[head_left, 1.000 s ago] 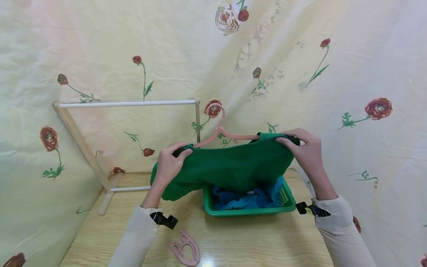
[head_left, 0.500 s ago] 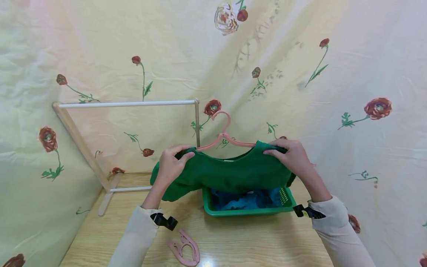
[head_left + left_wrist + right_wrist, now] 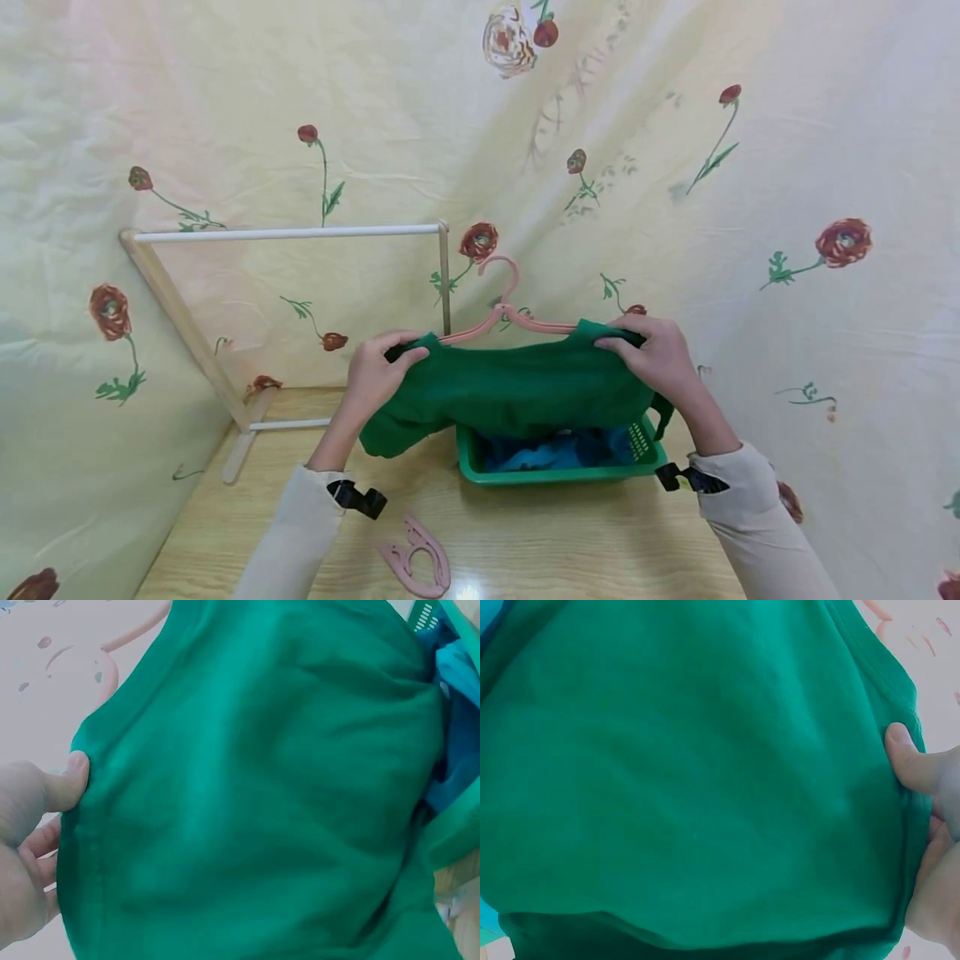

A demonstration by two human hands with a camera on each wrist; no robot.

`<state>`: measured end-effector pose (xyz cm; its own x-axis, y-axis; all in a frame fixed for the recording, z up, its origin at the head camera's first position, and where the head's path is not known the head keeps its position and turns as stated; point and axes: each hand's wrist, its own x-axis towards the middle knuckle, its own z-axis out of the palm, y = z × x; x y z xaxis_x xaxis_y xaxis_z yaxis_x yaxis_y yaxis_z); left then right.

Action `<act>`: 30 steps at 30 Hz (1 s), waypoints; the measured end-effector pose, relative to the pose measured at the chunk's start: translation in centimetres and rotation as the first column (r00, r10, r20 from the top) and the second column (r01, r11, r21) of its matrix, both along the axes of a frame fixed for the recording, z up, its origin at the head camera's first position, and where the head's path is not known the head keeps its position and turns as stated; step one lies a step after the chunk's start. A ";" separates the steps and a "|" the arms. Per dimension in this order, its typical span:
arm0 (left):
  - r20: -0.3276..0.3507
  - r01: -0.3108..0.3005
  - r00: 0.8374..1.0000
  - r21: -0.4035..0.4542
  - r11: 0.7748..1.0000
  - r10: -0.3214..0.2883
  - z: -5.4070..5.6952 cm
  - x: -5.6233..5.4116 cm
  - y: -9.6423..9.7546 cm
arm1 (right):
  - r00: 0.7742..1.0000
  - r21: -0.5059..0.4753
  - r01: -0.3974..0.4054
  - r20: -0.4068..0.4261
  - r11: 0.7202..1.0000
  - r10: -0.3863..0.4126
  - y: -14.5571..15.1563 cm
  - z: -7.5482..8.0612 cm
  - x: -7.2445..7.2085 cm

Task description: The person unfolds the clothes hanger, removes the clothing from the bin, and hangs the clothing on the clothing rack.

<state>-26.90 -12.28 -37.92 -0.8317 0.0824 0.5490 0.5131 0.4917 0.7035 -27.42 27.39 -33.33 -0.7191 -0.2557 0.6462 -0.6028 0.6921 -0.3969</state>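
Observation:
A green shirt hangs spread between both hands, with a pink hanger inside its neckline. The hanger's hook and the inner part of its arms show above the collar; the arm ends are hidden in the shoulders. My left hand pinches the left shoulder, thumb in front, as the left wrist view also shows with the thumb on the green cloth. At the other shoulder my right hand pinches the fabric, its thumb on the front face in the right wrist view.
Behind and below the shirt sits a green basket holding blue cloth. A folded pink hanger lies on the wooden table near the front. On the left stands a rack with a white top bar and wooden legs.
The right hand has moved down and slightly left, and the hanger's hook has dropped and shifted right. The shirt now hangs more level, held by both hands throughout.

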 end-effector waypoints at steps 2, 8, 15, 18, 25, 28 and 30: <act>-0.003 -0.016 1.000 0.005 1.000 0.016 0.0 0.1 -0.4 | 1.000 -0.026 0.013 -0.002 1.000 -0.013 0.2 -0.1 -0.1; -0.034 -0.011 0.999 -0.016 1.000 0.010 0.1 0.2 -1.1 | 0.999 -0.078 0.019 0.045 0.997 -0.016 0.6 -0.2 -0.3; -0.015 0.020 1.000 -0.009 1.000 -0.020 0.1 0.3 -1.5 | 0.988 -0.052 -0.017 0.154 0.998 0.025 0.8 0.2 -0.7; -0.016 0.026 1.000 -0.001 1.000 -0.026 0.2 0.4 -1.3 | 0.977 -0.023 -0.043 0.210 0.999 0.047 1.3 0.4 -0.9; -0.005 0.005 1.000 0.023 1.000 -0.005 0.4 0.6 -0.8 | 0.934 0.012 -0.093 0.346 0.996 0.084 2.1 1.0 -1.4; -0.010 0.002 1.000 0.033 0.999 -0.001 0.5 0.7 -0.7 | 0.916 0.014 -0.098 0.391 0.995 0.084 2.3 1.4 -1.6; -0.014 0.002 1.000 0.035 0.999 -0.001 0.6 0.7 -0.6 | 0.908 0.019 -0.100 0.410 0.995 0.083 2.4 1.6 -1.6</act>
<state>-26.24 -12.88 -37.33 -0.8241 0.0641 0.5628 0.5233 0.4664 0.7132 -29.03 29.77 -31.77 -0.8903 -0.3517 0.2894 -0.4551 0.6614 -0.5962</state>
